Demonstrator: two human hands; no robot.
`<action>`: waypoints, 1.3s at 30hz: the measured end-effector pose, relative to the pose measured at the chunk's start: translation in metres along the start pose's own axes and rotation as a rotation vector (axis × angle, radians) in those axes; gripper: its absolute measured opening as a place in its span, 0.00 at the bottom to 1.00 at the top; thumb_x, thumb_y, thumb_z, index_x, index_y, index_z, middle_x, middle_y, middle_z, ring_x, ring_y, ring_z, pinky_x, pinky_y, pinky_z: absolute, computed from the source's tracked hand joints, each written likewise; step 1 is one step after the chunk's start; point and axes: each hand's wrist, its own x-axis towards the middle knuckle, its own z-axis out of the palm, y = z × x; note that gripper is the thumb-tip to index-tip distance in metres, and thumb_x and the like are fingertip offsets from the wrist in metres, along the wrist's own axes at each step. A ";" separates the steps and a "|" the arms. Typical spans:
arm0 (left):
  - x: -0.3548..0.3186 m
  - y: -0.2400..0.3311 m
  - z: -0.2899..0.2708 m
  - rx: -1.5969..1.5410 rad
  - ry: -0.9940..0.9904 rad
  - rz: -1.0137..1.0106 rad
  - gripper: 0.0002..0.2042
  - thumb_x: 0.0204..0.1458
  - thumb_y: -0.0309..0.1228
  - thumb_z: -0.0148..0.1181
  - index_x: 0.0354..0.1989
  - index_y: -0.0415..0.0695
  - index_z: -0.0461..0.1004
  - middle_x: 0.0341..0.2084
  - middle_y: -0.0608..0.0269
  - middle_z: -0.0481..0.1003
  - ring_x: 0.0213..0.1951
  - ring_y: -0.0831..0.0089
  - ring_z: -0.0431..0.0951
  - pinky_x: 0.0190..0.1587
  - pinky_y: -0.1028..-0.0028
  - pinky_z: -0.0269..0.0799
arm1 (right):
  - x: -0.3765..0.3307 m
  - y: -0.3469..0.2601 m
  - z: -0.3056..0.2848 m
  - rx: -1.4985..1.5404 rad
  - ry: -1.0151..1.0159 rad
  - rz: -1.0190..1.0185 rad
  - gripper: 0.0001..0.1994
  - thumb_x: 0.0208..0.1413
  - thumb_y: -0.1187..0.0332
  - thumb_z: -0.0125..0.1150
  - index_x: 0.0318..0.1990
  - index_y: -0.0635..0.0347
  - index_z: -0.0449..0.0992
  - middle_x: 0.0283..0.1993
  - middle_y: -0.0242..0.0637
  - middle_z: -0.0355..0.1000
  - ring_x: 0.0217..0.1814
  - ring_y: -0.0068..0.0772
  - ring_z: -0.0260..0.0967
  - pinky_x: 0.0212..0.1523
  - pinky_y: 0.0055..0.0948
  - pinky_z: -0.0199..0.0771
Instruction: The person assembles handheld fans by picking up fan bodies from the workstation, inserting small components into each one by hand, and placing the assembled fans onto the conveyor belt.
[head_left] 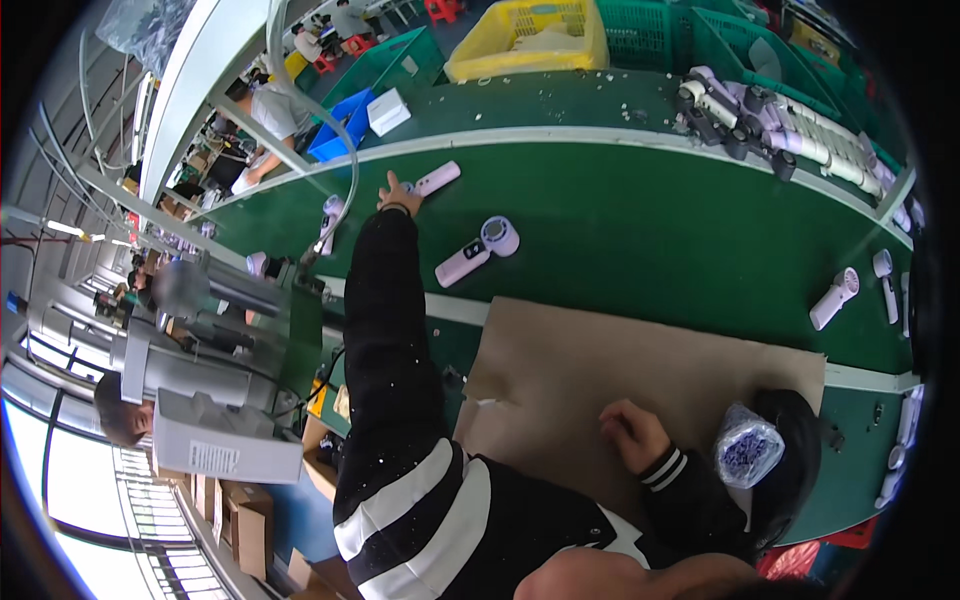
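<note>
The left hand [396, 194] is stretched far out toward 11 o'clock on the green worktop [640, 220], its fingers touching the near end of a pale pink handheld device [434, 179]; whether they grip it I cannot tell. A second pink device [477, 251] lies just right of the sleeve. The right hand [632, 432] rests at 5 o'clock on a cardboard sheet [600, 360], fingers curled shut and empty, beside a bag of purple parts [746, 447]

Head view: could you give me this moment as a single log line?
left hand: reaching, touching pale pink handheld device on green belt | right hand: loosely closed, empty, on cardboard sheet
</note>
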 end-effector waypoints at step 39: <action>-0.367 -0.031 -0.139 -0.297 -0.200 0.546 0.18 0.41 0.24 0.53 0.44 0.52 0.72 0.40 0.56 0.73 0.42 0.52 0.73 0.47 0.63 0.71 | 0.002 0.006 0.013 0.166 -0.030 0.100 0.04 0.52 0.80 0.54 0.33 0.59 0.68 0.32 0.31 0.65 0.29 0.22 0.60 0.29 0.19 0.66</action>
